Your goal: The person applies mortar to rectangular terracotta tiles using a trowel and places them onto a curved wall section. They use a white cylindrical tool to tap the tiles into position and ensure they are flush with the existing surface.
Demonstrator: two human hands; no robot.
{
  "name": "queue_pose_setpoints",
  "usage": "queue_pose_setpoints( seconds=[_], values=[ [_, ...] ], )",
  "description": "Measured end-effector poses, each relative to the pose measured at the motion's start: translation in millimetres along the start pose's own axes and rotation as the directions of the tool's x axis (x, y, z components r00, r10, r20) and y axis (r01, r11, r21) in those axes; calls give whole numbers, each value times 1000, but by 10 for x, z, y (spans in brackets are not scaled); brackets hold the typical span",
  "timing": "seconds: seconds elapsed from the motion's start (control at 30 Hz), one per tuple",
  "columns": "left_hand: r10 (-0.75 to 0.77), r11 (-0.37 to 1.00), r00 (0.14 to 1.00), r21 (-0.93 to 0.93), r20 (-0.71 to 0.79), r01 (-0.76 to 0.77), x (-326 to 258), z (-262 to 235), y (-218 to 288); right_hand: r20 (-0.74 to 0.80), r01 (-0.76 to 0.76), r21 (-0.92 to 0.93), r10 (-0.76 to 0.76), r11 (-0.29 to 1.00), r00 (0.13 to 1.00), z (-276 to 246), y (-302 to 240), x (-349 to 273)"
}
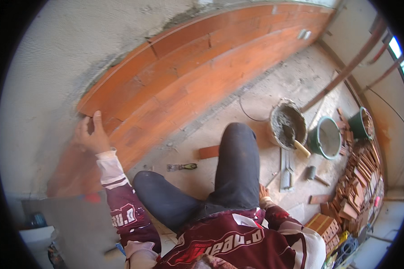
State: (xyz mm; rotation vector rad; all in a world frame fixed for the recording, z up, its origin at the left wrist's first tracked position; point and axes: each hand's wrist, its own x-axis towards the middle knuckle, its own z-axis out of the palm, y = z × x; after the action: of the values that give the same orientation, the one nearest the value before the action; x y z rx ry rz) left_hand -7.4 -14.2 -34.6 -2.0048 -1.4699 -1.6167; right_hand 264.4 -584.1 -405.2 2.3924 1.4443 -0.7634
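Observation:
My left hand (pixel 94 136) is at the near end of the top row of an orange tile facing on the wall. Its thumb and bent fingers grip the lower end of a tile (pixel 116 85). My right hand (pixel 264 193) is low beside my right thigh, partly hidden by it. Its visible fingers rest at the floor, apart, with nothing seen in them. Between my knees and the wall lie a scraper (pixel 182 167) with a dark and yellow-green handle and a loose orange tile (pixel 208 152).
A bucket of grey mortar (pixel 274 130) with a wooden-handled tool (pixel 302 149) stands ahead right. Beyond it are a green bucket (pixel 312 142) and another holding tile pieces (pixel 352 123). A mallet (pixel 311 172), a metal tool (pixel 286 172) and stacked tiles (pixel 359 184) lie right. A slanting pole (pixel 341 76) rises behind.

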Motion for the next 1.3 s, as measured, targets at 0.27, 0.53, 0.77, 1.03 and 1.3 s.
queue_pose_setpoints(
  seconds=[0.27, 0.53, 0.77, 1.03, 1.3],
  values=[
    [-458, 565, 884, -738, 91, 369, 235, -55, 142, 27, -132, 223, 130, 966, 991, 469, 166, 154],
    [-480, 579, 872, -711, 97, 398, 290, -106, 26, -298, -59, 581, 280, 812, 913, 660, 302, 299],
    [-546, 626, 837, -642, 45, 443, -11, -244, 211, -406, 273, 914, 669, 300, 623, -773, 160, 592],
    [-227, 888, 762, -192, 607, 417, -1383, -459, -4, -699, 457, 619, 182, 639, 692, -3354, -880, 1343],
    [-484, 652, 433, -16, 760, 758, -2690, -1161, -543, 175, 216, -211, -181, 953, 968, -1857, -1381, 2480]
  ],
)
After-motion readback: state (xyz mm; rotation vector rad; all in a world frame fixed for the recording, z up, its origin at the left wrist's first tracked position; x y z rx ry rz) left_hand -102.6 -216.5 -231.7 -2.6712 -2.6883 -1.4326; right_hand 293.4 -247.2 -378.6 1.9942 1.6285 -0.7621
